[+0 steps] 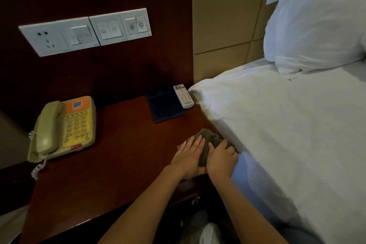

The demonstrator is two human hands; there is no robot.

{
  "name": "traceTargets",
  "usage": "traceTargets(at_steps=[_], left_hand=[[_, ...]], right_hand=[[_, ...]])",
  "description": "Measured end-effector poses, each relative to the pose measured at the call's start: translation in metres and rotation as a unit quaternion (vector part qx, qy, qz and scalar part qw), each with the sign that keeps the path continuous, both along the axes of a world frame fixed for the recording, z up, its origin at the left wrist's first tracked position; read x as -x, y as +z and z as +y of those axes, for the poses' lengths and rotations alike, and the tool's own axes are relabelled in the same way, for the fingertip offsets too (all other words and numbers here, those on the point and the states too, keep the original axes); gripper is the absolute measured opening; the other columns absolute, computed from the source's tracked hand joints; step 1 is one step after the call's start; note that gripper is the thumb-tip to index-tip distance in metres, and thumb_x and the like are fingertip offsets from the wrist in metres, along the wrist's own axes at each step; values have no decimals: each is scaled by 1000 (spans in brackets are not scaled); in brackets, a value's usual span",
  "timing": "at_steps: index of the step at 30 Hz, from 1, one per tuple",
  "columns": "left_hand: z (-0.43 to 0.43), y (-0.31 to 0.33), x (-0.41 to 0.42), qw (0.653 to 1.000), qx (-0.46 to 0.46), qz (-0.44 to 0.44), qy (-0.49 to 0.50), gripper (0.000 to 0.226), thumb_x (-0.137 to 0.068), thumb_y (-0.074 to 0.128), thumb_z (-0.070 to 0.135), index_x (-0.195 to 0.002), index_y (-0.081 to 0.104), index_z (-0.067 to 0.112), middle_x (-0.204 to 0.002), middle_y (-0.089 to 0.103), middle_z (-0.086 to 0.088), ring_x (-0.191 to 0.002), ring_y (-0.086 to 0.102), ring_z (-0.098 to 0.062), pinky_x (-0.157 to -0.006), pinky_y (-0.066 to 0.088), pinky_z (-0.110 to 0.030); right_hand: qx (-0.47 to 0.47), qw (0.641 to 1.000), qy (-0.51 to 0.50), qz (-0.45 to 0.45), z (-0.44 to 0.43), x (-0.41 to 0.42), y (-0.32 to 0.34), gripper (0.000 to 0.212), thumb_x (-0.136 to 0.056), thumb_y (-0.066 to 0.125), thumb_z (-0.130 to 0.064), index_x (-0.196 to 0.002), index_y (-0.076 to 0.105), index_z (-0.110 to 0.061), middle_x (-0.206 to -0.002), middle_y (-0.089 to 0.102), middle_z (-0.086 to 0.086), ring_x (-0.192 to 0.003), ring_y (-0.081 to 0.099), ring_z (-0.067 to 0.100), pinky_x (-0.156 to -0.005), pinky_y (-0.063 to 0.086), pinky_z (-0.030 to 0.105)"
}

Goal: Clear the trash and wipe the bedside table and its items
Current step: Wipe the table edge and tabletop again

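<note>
here, left hand [189,156] presses flat, right hand [221,158] grips the cloth [210,138], lengthwise along the bed [281,125].

Grey-brown cloth [210,138]; dark reddish-brown table [111,174]; beige phone [63,128], yellow keypad, orange label; white remote [183,96]; white bedding [287,125].

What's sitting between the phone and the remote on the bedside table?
In the head view, a dark blue tray lies against the remote; the rest toward the phone is bare tabletop.

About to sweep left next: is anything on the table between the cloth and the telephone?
Nothing visible: bare tabletop lies between the cloth and the telephone. The dark tray and remote sit farther back, off that path.
</note>
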State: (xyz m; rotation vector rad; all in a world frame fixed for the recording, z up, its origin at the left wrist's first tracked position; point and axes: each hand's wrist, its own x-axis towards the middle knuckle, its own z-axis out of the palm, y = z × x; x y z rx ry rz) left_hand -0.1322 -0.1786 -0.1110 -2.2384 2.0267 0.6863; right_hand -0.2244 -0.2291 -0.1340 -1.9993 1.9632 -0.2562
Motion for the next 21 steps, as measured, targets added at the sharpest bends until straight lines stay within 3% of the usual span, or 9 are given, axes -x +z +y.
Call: traceTargets(at_steps=[4, 8, 15, 16, 18, 19, 21], left_hand=[[6, 1, -3, 1000, -5, 12, 20, 95, -90, 49, 55, -151, -14, 17, -158, -21, 2, -144, -22, -18, -117, -10, -37], [31, 4, -15, 998, -3, 28, 57, 96, -88, 45, 63, -152, -12, 19, -158, -20, 2, -144, -20, -19, -116, -8, -36], [133, 8, -77, 986, -10, 13, 168, 99, -85, 41, 69, -152, -11, 18, -158, -18, 2, -145, -19, -19, -118, -5, -37], [154, 8, -87, 982, -10, 9, 190, 100, -84, 38, 72, -152, -10, 19, -159, -17, 3, -145, -18, -18, -118, -4, -37], [194, 9, -102, 973, -14, 1, 229, 102, -77, 25, 79, -152, -8, 18, -159, -15, 3, -145, -16, -17, -118, -2, -35], [212, 10, -108, 968, -16, 1, 252, 103, -74, 17, 80, -152, -7, 18, -159, -13, 3, -146, -15, -17, -118, -1, -33], [242, 12, -116, 956, -11, -13, 294, 96, -79, 13, 76, -153, -1, 16, -160, -7, 3, -147, -9, -15, -118, 5, -30]], right_hand=[[-28, 996, 48, 66, 0, -5, 5, 63, -102, 19, -47, -152, 10, -9, -154, 22, 24, -142, 20, 37, -114, 16, 57], [-36, 990, 100, 94, 12, -9, 9, 70, -99, 11, -54, -153, -4, -12, -158, -4, 24, -147, -4, 37, -113, -5, 60], [-38, 948, 304, 89, 83, -70, 18, 74, -95, 3, -62, -153, -12, -17, -156, -19, 22, -145, -16, 36, -115, -10, 52], [-38, 939, 332, 81, 98, -80, 20, 82, -87, -9, -69, -152, -14, -19, -156, -20, 22, -145, -16, 36, -114, -11, 52], [-34, 921, 383, 62, 129, -96, 20, 116, -52, -42, -76, -152, -15, -22, -156, -19, 22, -145, -16, 36, -113, -15, 52], [-26, 914, 400, 58, 142, -103, 18, 128, -39, -49, -74, -152, -15, -24, -157, -17, 22, -146, -15, 36, -110, -18, 52], [-16, 902, 428, 58, 160, -110, 14, 128, -36, -50, -72, -152, -14, -28, -158, -14, 21, -146, -13, 34, -106, -21, 53]])
